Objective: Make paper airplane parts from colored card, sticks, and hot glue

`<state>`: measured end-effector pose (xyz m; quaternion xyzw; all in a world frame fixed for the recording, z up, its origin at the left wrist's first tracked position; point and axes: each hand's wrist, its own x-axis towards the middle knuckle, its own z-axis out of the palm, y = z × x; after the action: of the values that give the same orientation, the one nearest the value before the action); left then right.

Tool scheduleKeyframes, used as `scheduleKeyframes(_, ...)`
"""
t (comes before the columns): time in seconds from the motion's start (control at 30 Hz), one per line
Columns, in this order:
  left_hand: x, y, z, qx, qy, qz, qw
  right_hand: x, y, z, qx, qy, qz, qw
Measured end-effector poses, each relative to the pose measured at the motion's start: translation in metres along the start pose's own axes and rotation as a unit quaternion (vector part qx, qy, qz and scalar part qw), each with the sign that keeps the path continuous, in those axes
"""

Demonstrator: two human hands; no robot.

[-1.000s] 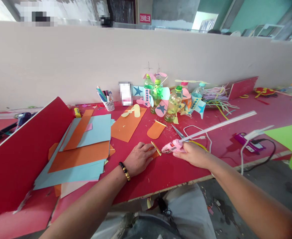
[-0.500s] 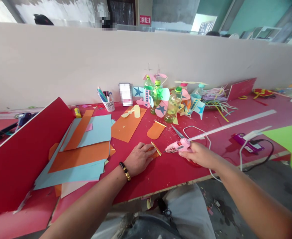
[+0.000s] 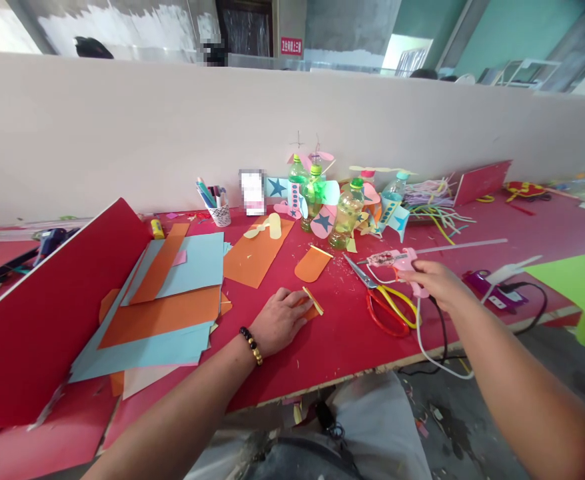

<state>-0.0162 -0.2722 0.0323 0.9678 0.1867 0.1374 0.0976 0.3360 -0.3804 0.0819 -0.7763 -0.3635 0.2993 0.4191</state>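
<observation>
My left hand [image 3: 283,319], with a beaded bracelet on its wrist, lies on the table and holds down an orange paper piece [image 3: 314,312]. A pale yellow strip [image 3: 313,301] runs along that piece's edge. In my right hand [image 3: 435,279] is a pink glue gun [image 3: 390,259], closed around its grip, its nozzle pointing left and a long glue stick [image 3: 465,245] out of its back. Below the gun lie scissors [image 3: 392,309] with red and yellow handles. A second orange piece, rounded at one end [image 3: 312,265], rests beyond my left hand.
Sheets of blue and orange paper [image 3: 160,320] are stacked at left beside a red board [image 3: 67,313]. Decorated bottles [image 3: 347,213], a pen cup [image 3: 221,215] and a phone [image 3: 251,192] stand along the wall. A purple power strip [image 3: 495,291] and cords lie at right.
My right hand has moved the glue gun right and up, away from the orange paper piece, uncovering the scissors. My left hand has stayed in place.
</observation>
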Motion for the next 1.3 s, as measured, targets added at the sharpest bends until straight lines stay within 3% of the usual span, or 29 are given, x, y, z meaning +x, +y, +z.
scheduleKeyframes(0.2, 0.001, 0.001, 0.000, 0.004, 0.001, 0.000, 1.000, 0.023, 0.022, -0.004, 0.000, -0.015, -0.008, 1.000)
scheduleKeyframes(0.4, 0.004, 0.004, -0.001, 0.010, -0.003, -0.005, 1.000, 0.032, 0.041, -0.004, -0.082, 0.066, -0.034, 0.994)
scheduleKeyframes(0.57, 0.004, 0.004, 0.001, 0.014, -0.001, -0.006, 1.000, 0.043, 0.052, -0.007, -0.178, 0.088, -0.056, 0.978)
scheduleKeyframes(0.73, 0.005, 0.005, 0.001, 0.016, -0.003, -0.009, 1.000, 0.051, 0.051, -0.007, -0.251, 0.079, -0.075, 0.962)
scheduleKeyframes(1.1, 0.005, 0.006, 0.002, 0.017, -0.001, -0.011, 1.000, 0.055, 0.045, -0.007, -0.338, 0.063, -0.049, 0.938)
scheduleKeyframes(1.2, 0.005, 0.006, 0.001, 0.017, -0.001, -0.011, 1.000, 0.044, 0.038, -0.001, -0.366, 0.126, -0.093, 0.917)
scheduleKeyframes(1.3, 0.005, 0.006, 0.001, 0.017, -0.004, -0.010, 1.000, 0.018, 0.020, 0.022, -0.334, 0.205, -0.207, 0.896)
